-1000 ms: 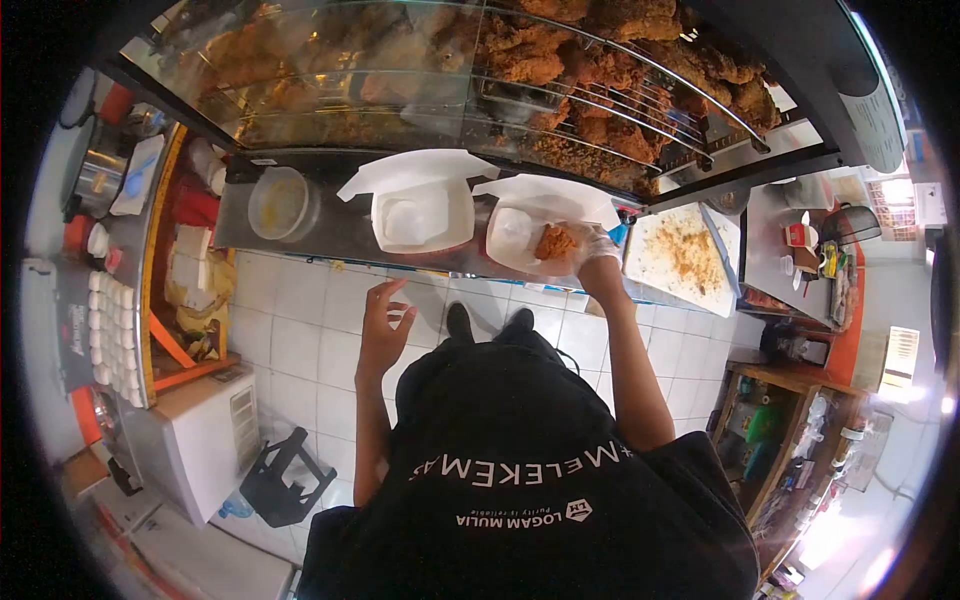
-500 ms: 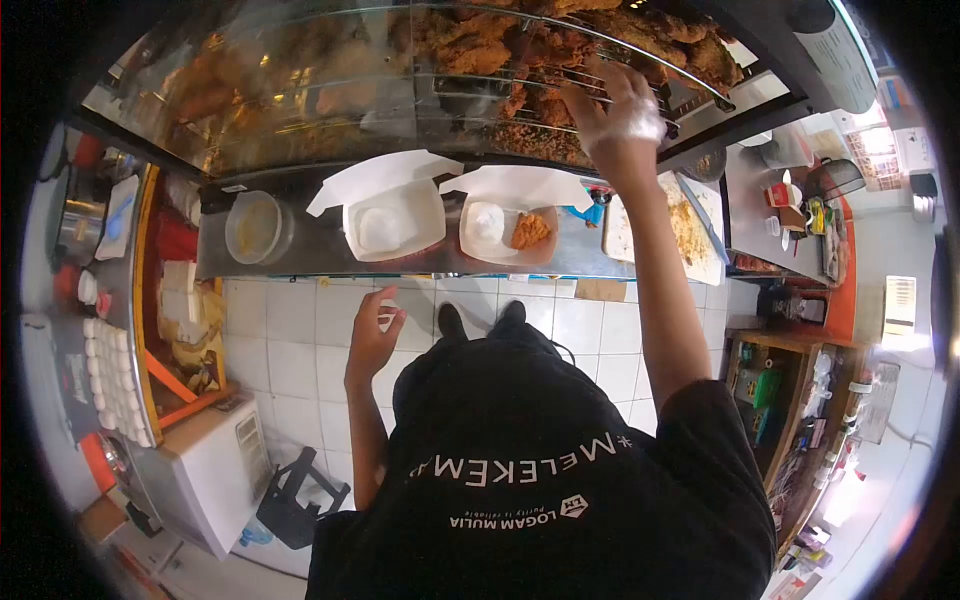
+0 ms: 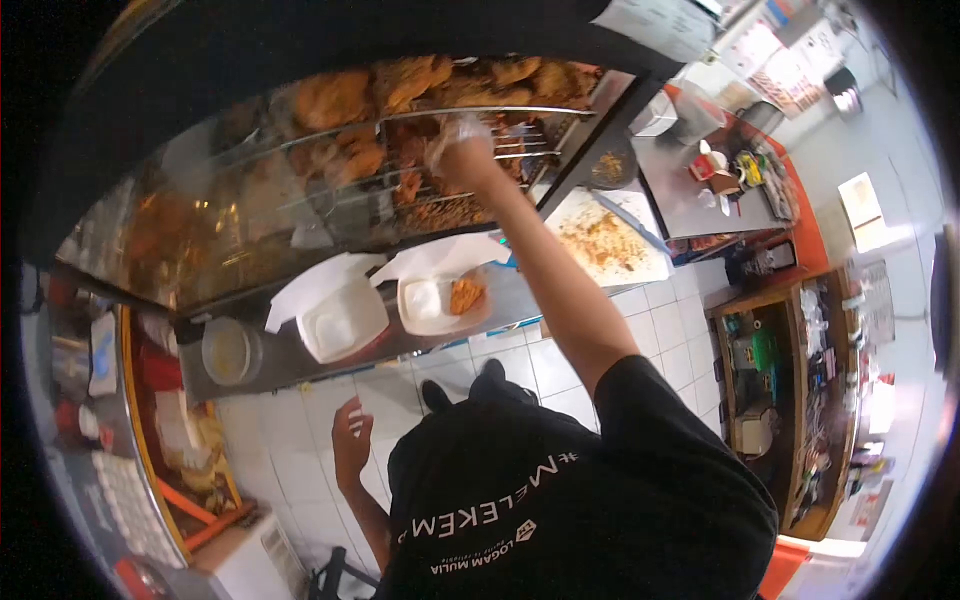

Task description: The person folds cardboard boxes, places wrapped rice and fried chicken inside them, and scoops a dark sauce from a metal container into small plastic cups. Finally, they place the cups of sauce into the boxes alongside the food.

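Observation:
My right hand [image 3: 462,150], in a clear plastic glove, reaches inside the glass display case among pieces of fried chicken [image 3: 412,82] on wire racks. Its fingers are blurred and partly hidden, so any hold on a piece cannot be made out. My left hand [image 3: 352,437] hangs over the floor in front of the counter, fingers loosely bent and apart, with nothing in it. On the steel counter, one open white box [image 3: 345,325] contains a white mound that looks like rice. Beside it another open box [image 3: 420,318] has a similar mound and a fried chicken piece [image 3: 466,295].
A round plastic tub [image 3: 230,352] stands at the counter's left end. To the right lies a crumb-covered cutting board [image 3: 600,245] with a knife [image 3: 632,220] along it. The case's dark frame [image 3: 590,140] edges the opening beside my right arm. Wooden shelves [image 3: 790,400] stand at right.
The view has turned and shifted to the right. My right hand has gone deeper into the case, toward the middle of the racks. My left hand stays low, its fingers a little more curled.

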A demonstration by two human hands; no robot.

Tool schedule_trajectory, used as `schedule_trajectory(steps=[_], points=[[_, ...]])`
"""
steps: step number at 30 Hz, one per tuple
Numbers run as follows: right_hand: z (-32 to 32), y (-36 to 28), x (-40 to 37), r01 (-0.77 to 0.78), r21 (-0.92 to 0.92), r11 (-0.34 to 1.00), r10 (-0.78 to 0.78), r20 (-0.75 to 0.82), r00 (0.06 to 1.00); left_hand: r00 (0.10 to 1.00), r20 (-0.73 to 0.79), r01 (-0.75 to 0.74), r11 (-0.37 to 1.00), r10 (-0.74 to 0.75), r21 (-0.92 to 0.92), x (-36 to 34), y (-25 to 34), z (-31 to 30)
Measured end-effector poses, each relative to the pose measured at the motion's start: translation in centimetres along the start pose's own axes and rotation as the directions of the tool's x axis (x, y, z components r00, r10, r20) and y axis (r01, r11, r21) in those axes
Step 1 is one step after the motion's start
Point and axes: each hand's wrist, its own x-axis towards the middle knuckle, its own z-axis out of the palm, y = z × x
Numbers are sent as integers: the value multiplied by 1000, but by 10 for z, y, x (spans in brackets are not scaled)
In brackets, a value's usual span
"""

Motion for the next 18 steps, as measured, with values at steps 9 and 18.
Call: schedule_trajectory(steps=[9,18], points=[[-58,-84,-137,184,941,283,367,-284,886,999,-41,-32,999,34,43,17,-8,5],[51,-221,-127,22,487,873,-222,356,908,986,-110,-93,959,126,267,78,2,-4]])
